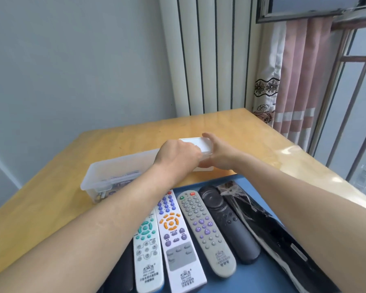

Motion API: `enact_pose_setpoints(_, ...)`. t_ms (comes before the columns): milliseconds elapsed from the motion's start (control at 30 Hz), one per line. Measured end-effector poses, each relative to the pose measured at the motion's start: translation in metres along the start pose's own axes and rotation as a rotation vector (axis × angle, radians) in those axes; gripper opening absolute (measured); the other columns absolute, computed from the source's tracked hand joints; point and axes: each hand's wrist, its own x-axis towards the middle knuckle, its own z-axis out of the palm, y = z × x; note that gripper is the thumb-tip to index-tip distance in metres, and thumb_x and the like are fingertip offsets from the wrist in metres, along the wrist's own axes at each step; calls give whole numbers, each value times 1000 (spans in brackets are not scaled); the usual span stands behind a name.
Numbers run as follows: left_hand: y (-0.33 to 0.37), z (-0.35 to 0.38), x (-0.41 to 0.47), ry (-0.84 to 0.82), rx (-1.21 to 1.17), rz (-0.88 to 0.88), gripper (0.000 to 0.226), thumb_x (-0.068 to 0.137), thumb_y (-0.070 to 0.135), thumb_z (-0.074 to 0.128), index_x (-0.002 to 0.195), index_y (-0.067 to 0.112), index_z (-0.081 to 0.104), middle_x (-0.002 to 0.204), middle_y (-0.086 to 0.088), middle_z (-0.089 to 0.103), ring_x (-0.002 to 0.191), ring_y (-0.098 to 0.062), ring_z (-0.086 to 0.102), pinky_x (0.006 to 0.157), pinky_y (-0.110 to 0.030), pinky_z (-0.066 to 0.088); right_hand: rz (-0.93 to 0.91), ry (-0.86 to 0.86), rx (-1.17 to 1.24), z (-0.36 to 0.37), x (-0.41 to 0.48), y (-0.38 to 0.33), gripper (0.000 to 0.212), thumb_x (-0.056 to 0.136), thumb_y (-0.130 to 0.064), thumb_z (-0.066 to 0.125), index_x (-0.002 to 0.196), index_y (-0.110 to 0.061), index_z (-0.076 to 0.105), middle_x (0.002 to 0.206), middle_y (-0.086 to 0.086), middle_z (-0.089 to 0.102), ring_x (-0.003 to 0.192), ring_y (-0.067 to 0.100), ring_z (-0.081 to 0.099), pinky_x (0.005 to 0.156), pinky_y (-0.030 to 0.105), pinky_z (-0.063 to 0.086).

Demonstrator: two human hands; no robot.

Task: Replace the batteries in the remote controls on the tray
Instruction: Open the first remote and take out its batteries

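Several remote controls lie side by side on a blue tray at the front: a white one with teal buttons, a white one with orange buttons, a grey one, a black one and a black one in torn wrap. Beyond the tray, both arms reach to a small white box at the right end of a long translucent bin. My left hand grips the box's near side. My right hand holds its right end, thumb on top.
The bin holds small items, likely batteries, at its left end. All this rests on a wooden table against a grey wall. A white radiator stands behind, with a pink curtain and barred window at right.
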Motion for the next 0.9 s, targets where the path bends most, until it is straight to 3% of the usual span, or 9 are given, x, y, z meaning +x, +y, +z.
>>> enact_pose_setpoints(100,0,6,-1,173,75,52,22,60,3,45,52,13,63,46,2,56,34,-18,54,38,-16,30,-23,11,-56,-3,4,6,101,74,-10,82,153,-16,19,151,12,34,133,27,39,101,34,42)
enact_pose_setpoints(200,10,20,-7,298,94,78,27,59,1,34,47,15,53,39,3,45,28,-14,45,38,-14,25,-29,-45,-171,-10,4,9,107,73,-16,82,154,-18,14,156,10,29,139,27,34,110,38,35)
enact_pose_setpoints(333,-8,6,4,364,85,-26,20,68,6,46,55,18,55,43,2,53,31,-16,50,43,-14,24,-44,-94,-156,-17,-2,14,130,66,-19,89,156,-25,-6,153,6,38,136,26,40,112,42,34)
enact_pose_setpoints(400,-23,-1,15,371,-4,-134,14,81,18,56,68,16,59,56,-3,62,45,-26,60,45,-19,21,-79,-91,-126,-18,-5,16,141,64,-14,91,152,-31,-18,141,5,48,128,27,48,108,41,39)
enact_pose_setpoints(533,-31,-7,41,176,-392,-392,26,101,26,34,96,15,57,95,-15,66,83,-39,59,56,-32,29,-150,-42,-63,-19,-11,19,150,63,-4,89,142,-47,-30,122,15,61,111,31,62,96,42,51)
enact_pose_setpoints(667,-33,6,56,-5,-608,-449,25,101,29,34,119,22,49,121,-12,61,100,-36,56,72,-36,40,-174,-60,-110,-19,-12,22,148,62,-10,91,144,-48,-27,120,14,60,108,30,62,93,40,53)
enact_pose_setpoints(733,-35,10,57,-118,-828,-428,50,98,19,37,147,28,25,139,-10,51,116,-33,52,85,-34,44,-118,-94,-169,-20,-12,24,142,62,-24,92,152,-35,-18,135,10,50,120,27,54,101,40,46)
enact_pose_setpoints(800,-36,11,52,-167,-1115,-382,69,93,4,34,152,31,9,133,-9,54,108,-28,54,76,-27,45,-51,-116,-195,-20,-10,25,129,61,-35,91,155,-21,5,146,7,39,130,26,44,108,43,38)
enact_pose_setpoints(900,-28,10,38,-200,-1346,-285,75,89,-7,35,149,35,18,115,-4,58,94,-20,52,71,-25,47,-9,-130,-212,-21,-10,24,115,61,-38,90,151,-18,21,141,6,42,127,25,44,108,42,38)
